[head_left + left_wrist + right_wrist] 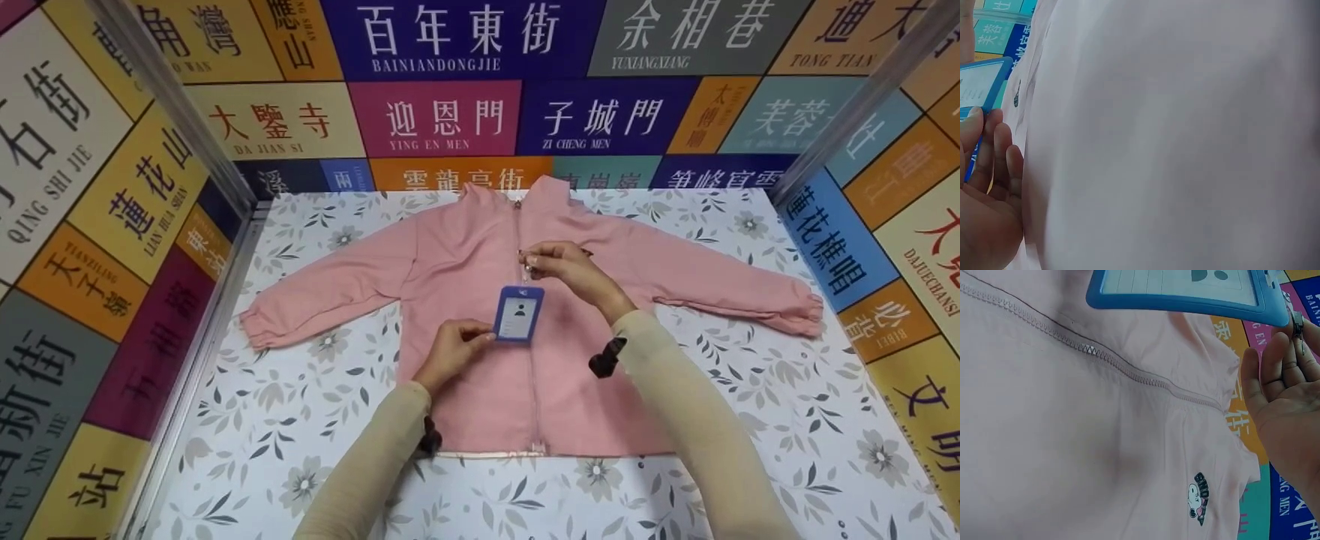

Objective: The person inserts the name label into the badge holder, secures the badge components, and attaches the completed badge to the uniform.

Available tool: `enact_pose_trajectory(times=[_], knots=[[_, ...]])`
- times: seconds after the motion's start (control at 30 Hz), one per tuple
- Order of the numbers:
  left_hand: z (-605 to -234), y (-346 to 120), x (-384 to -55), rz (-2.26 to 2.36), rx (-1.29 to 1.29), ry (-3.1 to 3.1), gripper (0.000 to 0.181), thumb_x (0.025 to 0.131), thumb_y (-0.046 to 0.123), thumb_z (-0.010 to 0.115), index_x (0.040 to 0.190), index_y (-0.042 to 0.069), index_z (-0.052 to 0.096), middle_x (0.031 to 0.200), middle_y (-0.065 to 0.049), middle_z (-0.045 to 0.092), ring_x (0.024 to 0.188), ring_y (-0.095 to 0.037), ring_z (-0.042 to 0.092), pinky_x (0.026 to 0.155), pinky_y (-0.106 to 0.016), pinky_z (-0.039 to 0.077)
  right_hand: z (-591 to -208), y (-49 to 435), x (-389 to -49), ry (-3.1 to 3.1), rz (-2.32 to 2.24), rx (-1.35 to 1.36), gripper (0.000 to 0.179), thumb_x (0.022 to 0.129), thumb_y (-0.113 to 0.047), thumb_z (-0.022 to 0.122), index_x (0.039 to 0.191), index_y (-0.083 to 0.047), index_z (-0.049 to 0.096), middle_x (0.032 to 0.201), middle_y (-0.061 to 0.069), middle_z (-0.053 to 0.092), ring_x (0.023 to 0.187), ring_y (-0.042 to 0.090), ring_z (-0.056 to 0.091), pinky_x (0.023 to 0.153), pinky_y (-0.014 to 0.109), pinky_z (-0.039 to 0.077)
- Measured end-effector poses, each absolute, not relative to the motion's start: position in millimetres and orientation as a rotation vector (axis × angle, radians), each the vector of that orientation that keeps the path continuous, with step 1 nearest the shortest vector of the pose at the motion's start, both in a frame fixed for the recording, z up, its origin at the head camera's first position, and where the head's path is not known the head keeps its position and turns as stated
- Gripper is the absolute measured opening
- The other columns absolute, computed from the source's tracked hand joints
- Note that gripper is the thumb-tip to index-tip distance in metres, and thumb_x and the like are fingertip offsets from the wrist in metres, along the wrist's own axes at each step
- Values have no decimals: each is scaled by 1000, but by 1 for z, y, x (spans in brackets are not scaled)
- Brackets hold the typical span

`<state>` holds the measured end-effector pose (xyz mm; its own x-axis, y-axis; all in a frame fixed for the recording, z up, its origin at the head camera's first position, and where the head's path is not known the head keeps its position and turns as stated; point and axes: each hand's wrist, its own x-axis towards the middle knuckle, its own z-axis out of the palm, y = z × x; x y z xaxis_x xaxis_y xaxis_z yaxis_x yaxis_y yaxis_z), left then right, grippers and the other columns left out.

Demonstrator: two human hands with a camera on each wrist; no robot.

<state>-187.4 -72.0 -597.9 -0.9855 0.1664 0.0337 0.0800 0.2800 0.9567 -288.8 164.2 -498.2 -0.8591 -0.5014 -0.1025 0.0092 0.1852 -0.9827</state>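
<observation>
A blue-framed ID badge holder with a printed card inside is held up over a pink zip jacket. My left hand pinches its lower left corner between thumb and fingers. At its top, my right hand pinches the small metal clip. In the left wrist view the thumb lies on the front of the badge holder. The right wrist view shows the metal clip between the right fingers, beside the top end of the badge holder.
The jacket lies spread with both sleeves out, its zipper closed down the front. A small cartoon print marks its chest. Beneath is a white floral tabletop. Panels with Chinese lettering stand at the back and both sides.
</observation>
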Motion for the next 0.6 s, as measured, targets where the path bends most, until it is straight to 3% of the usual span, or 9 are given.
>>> enact_pose_trajectory(times=[0.27, 0.4, 0.6], knots=[[-589, -72, -194, 1836, 237, 2468, 14, 86, 13, 75, 99, 9, 79, 97, -9, 77, 83, -11, 65, 78, -24, 55, -504, 160, -290, 2061, -1723, -533, 34, 100, -16, 57, 120, 10, 63, 97, 0, 70, 84, 7, 63, 85, 22, 55], [-580, -68, -203, 1876, 258, 2491, 17, 84, 14, 77, 101, 8, 79, 100, -10, 76, 89, -15, 67, 81, -26, 56, -501, 159, -287, 2061, -1708, -552, 34, 100, -19, 58, 119, 9, 63, 94, -4, 69, 84, 8, 61, 84, 22, 54], [-559, -61, -211, 1954, 268, 2444, 20, 82, 16, 80, 100, 8, 79, 100, -10, 75, 92, -18, 66, 83, -29, 58, -487, 156, -278, 2022, -1708, -577, 28, 100, -10, 56, 116, 11, 63, 91, -3, 69, 84, 12, 61, 86, 28, 55]])
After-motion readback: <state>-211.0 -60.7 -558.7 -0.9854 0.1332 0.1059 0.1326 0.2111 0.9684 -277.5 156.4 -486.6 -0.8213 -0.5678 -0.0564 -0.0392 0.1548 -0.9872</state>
